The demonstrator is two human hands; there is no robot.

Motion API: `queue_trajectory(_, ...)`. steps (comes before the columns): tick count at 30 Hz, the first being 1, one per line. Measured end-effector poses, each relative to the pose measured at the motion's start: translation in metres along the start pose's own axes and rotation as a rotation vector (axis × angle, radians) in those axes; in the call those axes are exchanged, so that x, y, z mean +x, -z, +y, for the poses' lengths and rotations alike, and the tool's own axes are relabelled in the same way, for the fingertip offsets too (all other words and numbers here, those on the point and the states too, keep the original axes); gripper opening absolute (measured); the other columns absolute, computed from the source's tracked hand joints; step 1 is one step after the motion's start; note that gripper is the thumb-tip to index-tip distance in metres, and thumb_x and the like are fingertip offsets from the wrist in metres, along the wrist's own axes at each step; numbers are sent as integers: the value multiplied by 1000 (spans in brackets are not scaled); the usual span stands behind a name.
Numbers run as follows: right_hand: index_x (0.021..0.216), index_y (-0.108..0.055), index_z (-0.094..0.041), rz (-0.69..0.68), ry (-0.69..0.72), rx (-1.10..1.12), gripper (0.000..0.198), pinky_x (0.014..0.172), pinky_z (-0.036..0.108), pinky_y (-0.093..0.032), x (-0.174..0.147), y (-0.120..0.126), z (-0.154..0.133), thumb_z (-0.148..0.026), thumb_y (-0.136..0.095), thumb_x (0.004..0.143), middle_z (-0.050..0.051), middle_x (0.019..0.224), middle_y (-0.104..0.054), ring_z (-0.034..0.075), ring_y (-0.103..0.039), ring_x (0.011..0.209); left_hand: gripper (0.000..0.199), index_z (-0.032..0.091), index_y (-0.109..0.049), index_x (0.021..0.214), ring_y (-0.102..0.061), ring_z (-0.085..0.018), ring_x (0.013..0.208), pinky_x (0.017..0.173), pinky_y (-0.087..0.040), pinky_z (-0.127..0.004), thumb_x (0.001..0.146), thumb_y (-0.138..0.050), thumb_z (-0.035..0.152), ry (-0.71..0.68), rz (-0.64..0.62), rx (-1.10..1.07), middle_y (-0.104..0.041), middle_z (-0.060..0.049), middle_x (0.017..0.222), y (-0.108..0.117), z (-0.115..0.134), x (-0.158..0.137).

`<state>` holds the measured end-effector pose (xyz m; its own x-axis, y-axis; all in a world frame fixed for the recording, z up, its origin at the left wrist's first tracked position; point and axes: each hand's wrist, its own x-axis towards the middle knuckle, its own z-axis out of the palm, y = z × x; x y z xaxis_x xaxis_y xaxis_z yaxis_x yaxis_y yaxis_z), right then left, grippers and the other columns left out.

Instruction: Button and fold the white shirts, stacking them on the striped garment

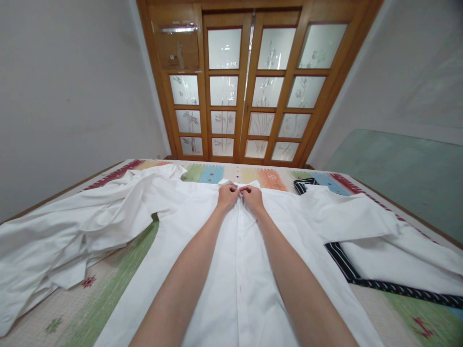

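Note:
A white button-front shirt (202, 212) lies spread out, front side up, its collar (255, 183) at the far end. My left hand (227, 196) and my right hand (252, 198) meet at the top of the front placket, just below the collar. Both have their fingers closed in a pinch on the shirt fabric. Whether a button sits between the fingertips is hidden. Down the placket (238, 270) small pale buttons run between my forearms. The short sleeve (356, 217) on the right lies stretched outward.
Crumpled white cloth (72, 226) is heaped at left. White fabric with black striped trim (379, 285) lies under the right sleeve. Everything rests on a patterned cover (108, 274). Beyond are wood-and-glass doors (249, 108), with a pale green panel (394, 178) at right.

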<state>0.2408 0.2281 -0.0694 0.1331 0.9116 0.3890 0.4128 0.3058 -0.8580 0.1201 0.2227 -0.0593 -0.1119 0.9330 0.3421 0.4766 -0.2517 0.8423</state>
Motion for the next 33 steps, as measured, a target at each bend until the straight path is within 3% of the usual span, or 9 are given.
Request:
queue_trajectory(17, 66, -69, -21, 18, 15, -30, 19, 81, 32, -49, 3, -1, 6, -20, -50, 66, 3, 74, -74, 20, -66, 78, 13, 18, -63, 58, -62, -14, 65, 67, -49, -25, 71, -63, 17, -20, 36, -10, -67, 1, 63, -3, -4, 1)
queue_trajectory(21, 66, -68, -20, 35, 19, -63, 18, 81, 31, -48, 3, 0, 4, -20, -50, 67, 4, 75, -74, 19, -65, 77, 17, 18, -66, 61, -64, -16, 73, 75, -50, -27, 73, -56, 13, -31, 36, 25, -70, -2, 69, -4, -3, 3)
queue_trajectory(25, 64, -65, -19, 59, 11, -74, 15, 73, 29, -47, 2, -1, 1, -26, -52, 69, 4, 69, -71, 18, -63, 70, 31, 18, -71, 68, -66, -17, 89, 89, -49, -30, 68, -45, 1, -139, 26, 34, -73, -5, 86, -3, -4, 6)
queue_trajectory(30, 67, -63, -19, 50, 14, -50, 11, 64, 27, -46, -1, -3, 1, -28, -63, 61, 1, 62, -66, 17, -59, 62, 41, 20, -74, 77, -66, -18, 90, 90, -50, -33, 62, -43, -2, -173, -24, 32, -74, -2, 88, -1, -5, 7)
queue_trajectory(33, 67, -63, -19, 50, 21, -82, 11, 65, 28, -46, 0, -3, 3, -30, -62, 66, 2, 63, -67, 17, -60, 64, 39, 19, -74, 78, -65, -18, 90, 92, -48, -34, 64, -45, -2, -192, -33, 85, -74, -3, 88, -3, -7, 7)
